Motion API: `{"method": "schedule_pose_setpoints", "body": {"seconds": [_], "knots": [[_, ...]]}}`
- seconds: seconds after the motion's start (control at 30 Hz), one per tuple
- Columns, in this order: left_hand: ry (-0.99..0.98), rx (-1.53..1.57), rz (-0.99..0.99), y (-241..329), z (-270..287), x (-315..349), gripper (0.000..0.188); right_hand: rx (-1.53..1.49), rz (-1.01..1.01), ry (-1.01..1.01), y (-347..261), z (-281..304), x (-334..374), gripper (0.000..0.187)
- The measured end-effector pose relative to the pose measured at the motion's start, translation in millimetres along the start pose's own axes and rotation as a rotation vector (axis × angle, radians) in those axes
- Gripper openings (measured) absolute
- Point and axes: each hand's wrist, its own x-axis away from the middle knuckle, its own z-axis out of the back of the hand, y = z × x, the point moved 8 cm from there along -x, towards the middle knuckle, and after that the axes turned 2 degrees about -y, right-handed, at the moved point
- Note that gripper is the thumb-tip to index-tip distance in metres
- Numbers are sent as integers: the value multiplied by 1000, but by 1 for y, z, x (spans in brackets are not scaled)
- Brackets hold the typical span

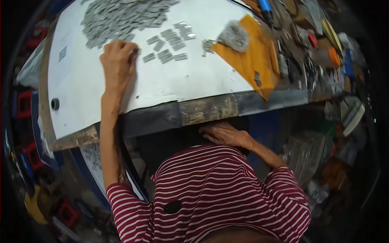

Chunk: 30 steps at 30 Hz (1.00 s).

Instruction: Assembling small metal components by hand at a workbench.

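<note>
My left hand [118,60] is over the white tabletop, its fingers curled together at the lower edge of a big heap of flat grey pieces [121,20]. A sliver of grey shows by the fingertips, but what they pinch, if anything, is too small to make out. Just right of this hand lies a loose group of small grey rectangular pieces [165,55], some side by side, some overlapping. Below the table's front edge, my right hand [222,133] rests on my dark-clothed lap with its fingers lying flat, holding nothing that I can see.
An orange-yellow sheet [259,60] lies at the table's right, with a clear plastic bag [234,36] of small parts on it. Tiny metal bits [208,45] sit beside the bag. Tools and clutter crowd the right end. A black ring [55,104] is near the left edge.
</note>
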Motion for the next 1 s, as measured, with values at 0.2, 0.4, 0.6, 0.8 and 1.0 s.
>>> {"method": "schedule_pose_setpoints", "body": {"seconds": [0.2, 0.4, 0.6, 0.8, 1.0], "knots": [[52, 50, -27, 12, 14, 0, 18, -435, 256, 22, -45, 51, 32, 15], [73, 285, 168, 26, 21, 2, 15, -537, -23, 736, -19, 152, 92, 10], [-1, 1072, 529, 49, 5, 28, 23, 203, -132, 1115, 21, 201, 98, 10], [-75, 1188, 631, 74, -10, 50, 22, 458, -72, 1042, 19, 202, 89, 8], [-121, 1178, 702, 74, -22, 59, 21, 626, 4, 928, 11, 199, 86, 12]]}}
